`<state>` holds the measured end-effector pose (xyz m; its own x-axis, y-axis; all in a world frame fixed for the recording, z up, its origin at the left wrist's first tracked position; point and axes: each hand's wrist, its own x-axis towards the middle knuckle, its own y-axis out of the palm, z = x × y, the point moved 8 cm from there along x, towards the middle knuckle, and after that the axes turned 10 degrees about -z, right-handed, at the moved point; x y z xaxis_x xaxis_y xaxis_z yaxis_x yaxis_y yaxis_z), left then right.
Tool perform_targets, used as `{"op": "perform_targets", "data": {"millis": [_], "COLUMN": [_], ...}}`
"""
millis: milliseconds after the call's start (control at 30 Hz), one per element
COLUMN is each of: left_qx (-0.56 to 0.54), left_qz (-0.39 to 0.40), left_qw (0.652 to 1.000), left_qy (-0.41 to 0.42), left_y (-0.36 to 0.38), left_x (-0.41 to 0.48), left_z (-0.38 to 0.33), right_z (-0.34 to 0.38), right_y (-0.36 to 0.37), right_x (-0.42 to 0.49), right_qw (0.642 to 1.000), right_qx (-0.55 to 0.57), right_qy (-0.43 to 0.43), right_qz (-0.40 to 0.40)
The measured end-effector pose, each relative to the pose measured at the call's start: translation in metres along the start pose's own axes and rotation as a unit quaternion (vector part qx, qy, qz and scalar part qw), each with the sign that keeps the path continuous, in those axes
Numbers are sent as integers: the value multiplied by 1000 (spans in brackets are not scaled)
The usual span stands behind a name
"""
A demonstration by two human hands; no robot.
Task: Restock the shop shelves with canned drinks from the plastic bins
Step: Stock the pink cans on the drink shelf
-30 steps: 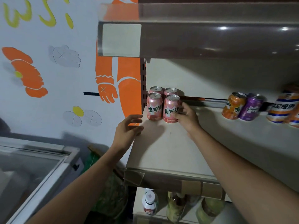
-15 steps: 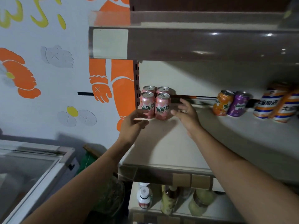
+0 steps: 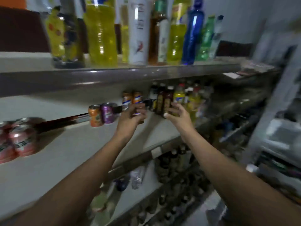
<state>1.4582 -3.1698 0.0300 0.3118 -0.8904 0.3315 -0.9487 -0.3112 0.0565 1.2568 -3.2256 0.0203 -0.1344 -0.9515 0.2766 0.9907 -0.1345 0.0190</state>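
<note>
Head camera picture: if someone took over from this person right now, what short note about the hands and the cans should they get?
Left hand: curled round an orange-white-blue striped can at the back of the grey middle shelf.
Right hand: fingers spread at the dark brown bottles; too blurred to tell if it grips.
Done: pink cans grouped at the left end; orange can and purple can stand side by side.
Left: the shelf front is bare, so more cans are likely needed; no bins are in view.
</note>
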Motion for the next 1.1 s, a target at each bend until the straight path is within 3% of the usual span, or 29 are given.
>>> {"op": "perform_targets", "data": {"millis": [133,300,733,1100], "left_qx": [-28,-41,-100,-62], "left_qz": [85,147,334,340], "left_qw": [996,988,936,930], "left_qy": [6,31,46,126], "left_y": [126,244,475,599], "left_x": [-16,-46,-165,-184], "left_z": [-12,-31,-83,-105], "right_z": [19,38,89,105], "right_y": [-134,-257,-493,-621], "right_x": [3,-7,-62,-62], "right_qw": [994,985,949,921], "right_qx": [-36,-58,-47,-136], "right_qy": [-36,-44,-79,-81], "right_qz": [-95,-157,-300,-357]}}
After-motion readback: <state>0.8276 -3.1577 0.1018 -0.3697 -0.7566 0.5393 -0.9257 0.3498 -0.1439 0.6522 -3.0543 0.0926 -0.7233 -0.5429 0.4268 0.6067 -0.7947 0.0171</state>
